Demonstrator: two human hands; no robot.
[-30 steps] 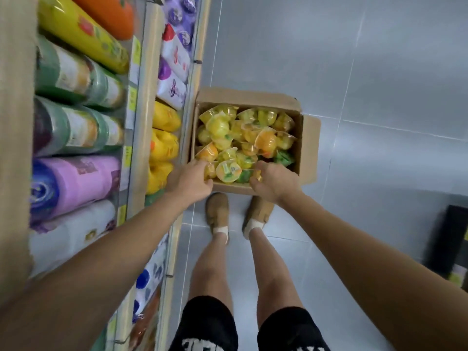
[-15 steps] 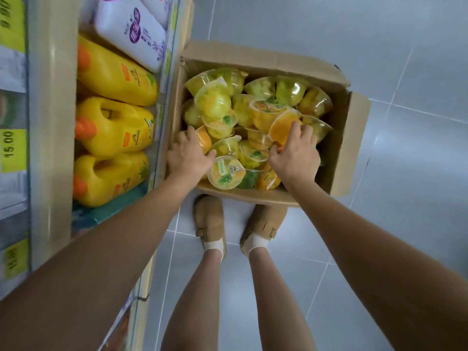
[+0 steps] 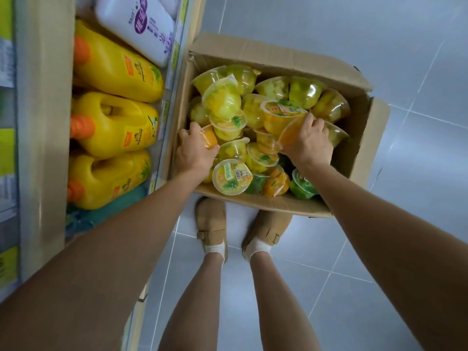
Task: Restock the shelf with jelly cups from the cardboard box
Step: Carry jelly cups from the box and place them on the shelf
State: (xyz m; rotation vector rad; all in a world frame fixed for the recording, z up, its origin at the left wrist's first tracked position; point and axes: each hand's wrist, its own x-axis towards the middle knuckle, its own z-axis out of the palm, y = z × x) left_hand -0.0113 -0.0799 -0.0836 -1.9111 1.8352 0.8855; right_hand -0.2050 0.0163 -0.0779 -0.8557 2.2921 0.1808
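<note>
On the left, the shelf carries three yellow jugs with orange caps, lying on their sides, and a white pack beyond them at the far end. Just right of the shelf, the box sits on the tiled floor with its flaps open, heaped with jelly cups, too many and too piled to count; most are yellow, several orange, two or three green at the near right. The left hand is in the box's near left corner, fingers curled around an orange cup. The right hand is right of centre, fingers closed over the top of another orange cup tilted on its side. One cup at the near edge lies lid up between the wrists. Two tan shoes stand on the floor just near the box.
</note>
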